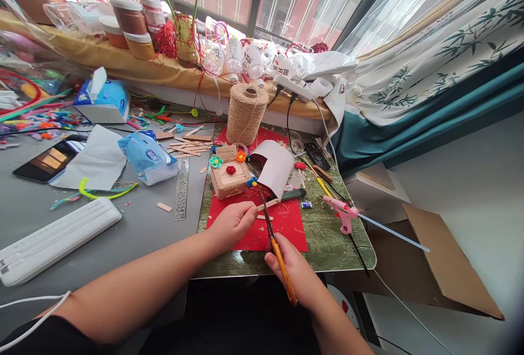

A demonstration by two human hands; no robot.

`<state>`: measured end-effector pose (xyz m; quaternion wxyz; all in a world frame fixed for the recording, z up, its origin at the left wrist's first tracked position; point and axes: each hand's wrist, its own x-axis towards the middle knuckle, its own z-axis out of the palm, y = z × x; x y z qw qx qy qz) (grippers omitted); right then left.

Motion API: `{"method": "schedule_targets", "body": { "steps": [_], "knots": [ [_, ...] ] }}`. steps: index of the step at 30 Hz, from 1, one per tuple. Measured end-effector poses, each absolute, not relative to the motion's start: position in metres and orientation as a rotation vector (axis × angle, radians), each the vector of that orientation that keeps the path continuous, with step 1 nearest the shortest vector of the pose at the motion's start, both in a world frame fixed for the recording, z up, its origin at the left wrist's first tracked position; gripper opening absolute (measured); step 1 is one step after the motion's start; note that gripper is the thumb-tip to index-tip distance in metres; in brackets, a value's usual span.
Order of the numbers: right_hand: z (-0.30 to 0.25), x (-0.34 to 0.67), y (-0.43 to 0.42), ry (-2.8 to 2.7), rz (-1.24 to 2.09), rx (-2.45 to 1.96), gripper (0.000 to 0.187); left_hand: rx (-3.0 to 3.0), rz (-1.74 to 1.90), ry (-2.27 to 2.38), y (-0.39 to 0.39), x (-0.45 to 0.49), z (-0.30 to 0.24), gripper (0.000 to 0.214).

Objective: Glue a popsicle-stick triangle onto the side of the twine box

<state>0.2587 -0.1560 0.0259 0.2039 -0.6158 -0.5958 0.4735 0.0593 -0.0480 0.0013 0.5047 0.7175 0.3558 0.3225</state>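
My left hand (232, 225) pinches a short wooden craft stick (271, 203) by one end, above a red sheet (245, 235). In my right hand (292, 265) is a pair of scissors (281, 265) with orange handles. Its blades point away from me and meet the stick beside my left fingertips. Just beyond my hands sits a small twine-wrapped box (230, 179) decorated with colourful flowers and a little sign. To its right a curled piece of white paper (275, 166) stands on the red sheet.
A large twine spool (246, 114) stands behind the box. A pink glue gun (343, 212) lies near the right table edge. Several loose craft sticks (190, 145), a clear ruler (181, 188), a tissue pack (148, 158) and a white power bank-like block (61, 240) lie leftward.
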Motion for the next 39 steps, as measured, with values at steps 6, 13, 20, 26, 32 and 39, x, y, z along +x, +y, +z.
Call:
{"method": "schedule_targets", "body": {
  "steps": [6,13,20,26,32,39],
  "knots": [
    [0.027,0.255,-0.148,-1.588,1.3,-1.736,0.032,1.679,0.771,0.865,-0.046,0.06,0.001,0.045],
    [0.026,0.258,-0.144,-1.688,1.204,-1.817,0.025,1.604,0.744,0.894,-0.045,0.063,-0.002,0.044],
    [0.024,0.256,-0.143,-1.675,1.218,-1.828,0.018,1.562,0.742,0.878,-0.046,0.062,-0.002,0.043],
    [0.028,0.252,-0.143,-1.671,1.201,-1.841,0.015,1.563,0.743,0.877,-0.046,0.063,-0.001,0.044],
    [0.025,0.253,-0.145,-1.661,1.201,-1.824,0.016,1.587,0.731,0.866,-0.046,0.062,0.001,0.042],
    [0.023,0.253,-0.146,-1.646,1.176,-1.833,0.019,1.599,0.712,0.877,-0.047,0.061,0.005,0.041]
  ]
}}
